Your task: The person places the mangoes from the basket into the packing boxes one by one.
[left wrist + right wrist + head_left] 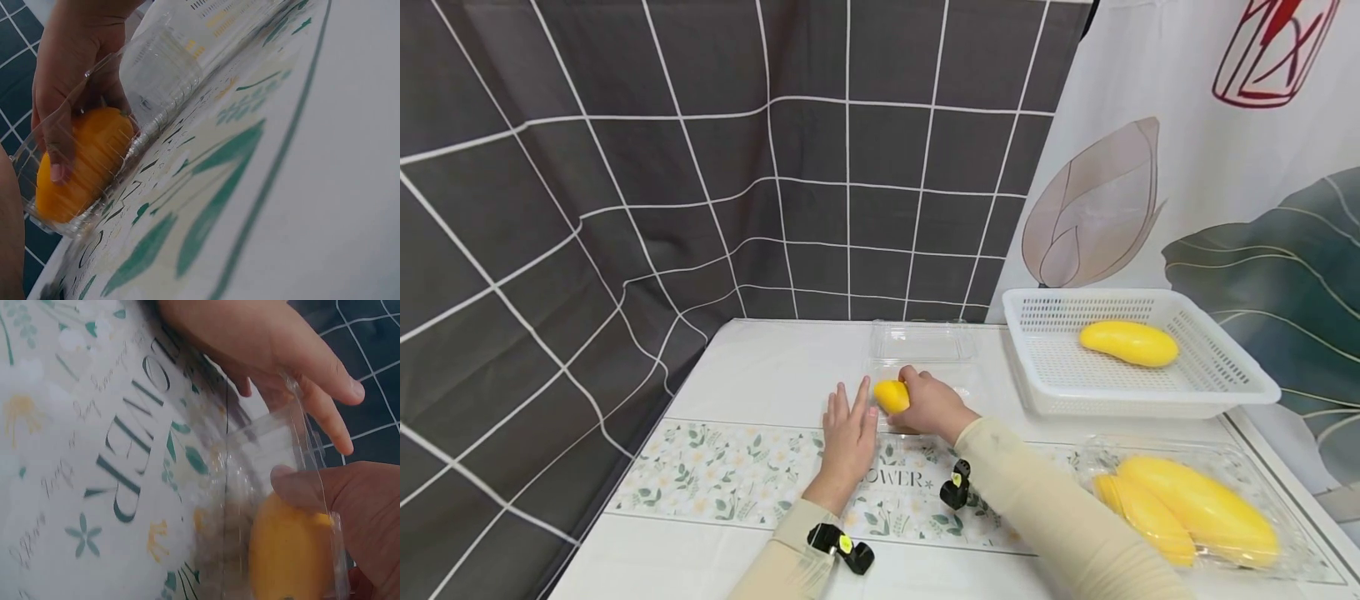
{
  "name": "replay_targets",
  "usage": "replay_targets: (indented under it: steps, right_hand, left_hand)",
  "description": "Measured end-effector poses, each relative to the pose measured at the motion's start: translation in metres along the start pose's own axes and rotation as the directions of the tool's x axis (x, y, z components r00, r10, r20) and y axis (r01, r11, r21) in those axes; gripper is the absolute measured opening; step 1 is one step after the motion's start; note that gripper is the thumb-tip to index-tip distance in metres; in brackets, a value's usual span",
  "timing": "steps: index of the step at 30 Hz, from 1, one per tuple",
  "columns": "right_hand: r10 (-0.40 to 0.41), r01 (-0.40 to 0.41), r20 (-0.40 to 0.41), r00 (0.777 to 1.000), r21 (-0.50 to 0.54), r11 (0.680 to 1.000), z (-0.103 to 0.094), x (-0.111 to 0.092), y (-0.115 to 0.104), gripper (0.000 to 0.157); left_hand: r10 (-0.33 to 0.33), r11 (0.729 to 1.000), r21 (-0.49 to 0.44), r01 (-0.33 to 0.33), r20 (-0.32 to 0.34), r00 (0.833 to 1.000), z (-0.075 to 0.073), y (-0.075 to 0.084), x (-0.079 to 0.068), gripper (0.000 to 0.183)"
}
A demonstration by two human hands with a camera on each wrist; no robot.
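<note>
Yellow fruit (891, 397) sits within a clear plastic container (269, 437) on the white table (805, 358). Far left: dark curtain (625, 167) with white grid lines, running behind the table. Next, floral strip (722, 467) across the tabletop, lettering partly covered by the arms. Left hand (848, 429) beside the container's left edge, fingers straight and somewhat spread, holding nothing; contact with the plastic cannot be told. Container's lid (922, 342) stands open at the back. Right hand (934, 404) reaches in from the right, pinching the fruit between thumb and fingers. Farther right: white perforated basket (1150, 402), one long fruit (1129, 343) lying inside. Nearer, below the basket: second clear container (1232, 467) with two fruits (1202, 512) side by side, touching.
</note>
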State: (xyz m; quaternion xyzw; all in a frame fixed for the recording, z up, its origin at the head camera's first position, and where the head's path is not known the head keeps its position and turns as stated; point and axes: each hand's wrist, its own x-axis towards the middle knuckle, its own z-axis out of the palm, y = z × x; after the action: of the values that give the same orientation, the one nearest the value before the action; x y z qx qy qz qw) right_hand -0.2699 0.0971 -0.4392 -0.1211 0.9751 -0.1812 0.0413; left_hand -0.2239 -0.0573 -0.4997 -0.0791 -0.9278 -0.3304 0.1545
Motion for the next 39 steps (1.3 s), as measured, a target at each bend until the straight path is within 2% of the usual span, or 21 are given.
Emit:
replay_targets:
  steps: [11, 18, 23, 31, 39]
  right_hand:
    - [-0.001, 0.001, 0.002, 1.000, -0.003, 1.000, 0.003, -0.001, -0.003, 0.079]
    - [-0.025, 0.025, -0.001, 1.000, -0.071, 0.997, 0.005, -0.002, -0.007, 0.085]
    - [-0.042, 0.042, -0.001, 0.999, -0.094, 0.995, 0.007, -0.005, -0.010, 0.083]
    - [-0.023, 0.023, 0.000, 1.000, -0.115, 0.993, 0.006, -0.009, -0.014, 0.081]
    - [0.009, -0.007, 0.026, 1.000, -0.082, 0.997, -0.003, -0.011, -0.011, 0.083]
  left_hand:
    - [0.016, 1.000, 0.012, -0.016, -0.006, 1.000, 0.000, 0.000, 0.000, 0.049]
    - [0.020, 1.000, 0.019, -0.020, 0.000, 1.000, 0.000, -0.001, 0.000, 0.049]
    - [0.027, 0.999, 0.040, -0.027, 0.003, 1.000, 0.001, -0.002, 0.000, 0.048]
    - [0.013, 0.999, 0.041, -0.013, -0.003, 1.000, 0.001, 0.000, -0.001, 0.047]
    - [0.030, 0.999, 0.036, -0.030, -0.017, 0.999, 0.001, -0.001, -0.001, 0.047]
